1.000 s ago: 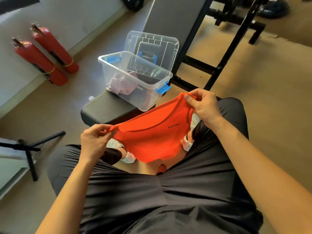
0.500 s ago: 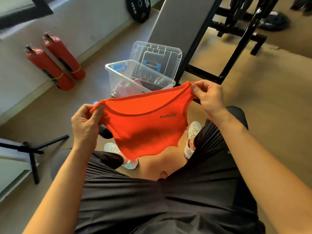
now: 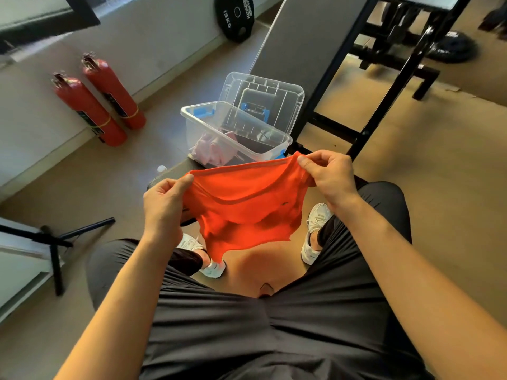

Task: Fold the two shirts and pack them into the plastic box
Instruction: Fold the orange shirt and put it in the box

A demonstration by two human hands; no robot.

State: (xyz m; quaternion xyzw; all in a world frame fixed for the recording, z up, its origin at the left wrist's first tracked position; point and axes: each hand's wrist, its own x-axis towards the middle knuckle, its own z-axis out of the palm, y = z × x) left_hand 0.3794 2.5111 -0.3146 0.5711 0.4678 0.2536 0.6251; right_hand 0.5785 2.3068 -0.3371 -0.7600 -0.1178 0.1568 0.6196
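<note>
From the head camera, an orange shirt (image 3: 241, 209) is held up in the air between both hands, above the floor in front of the person's knees and just on the near side of the plastic box (image 3: 255, 150). Its upper edge is pinched at the left end between the thumb and curled fingers of the left hand (image 3: 164, 207), and at the right end between the thumb and fingers of the right hand (image 3: 332, 179). The cloth sags in the middle and hangs down between two white shoes (image 3: 315, 231). The clear plastic box is set on a dark bench pad (image 3: 175, 171) just beyond the shirt, open at the top, with blue latches at its ends. A pink shirt (image 3: 211, 152) is seen crumpled inside it, toward the near left corner. The clear lid (image 3: 263, 91) is propped upright behind the box, against an inclined grey backrest (image 3: 307, 42). Two red fire extinguishers (image 3: 90, 111) are stood against the wall at the far left, and a black weight plate (image 3: 234, 16) marked 15KG is leaned on the same wall farther off.
</note>
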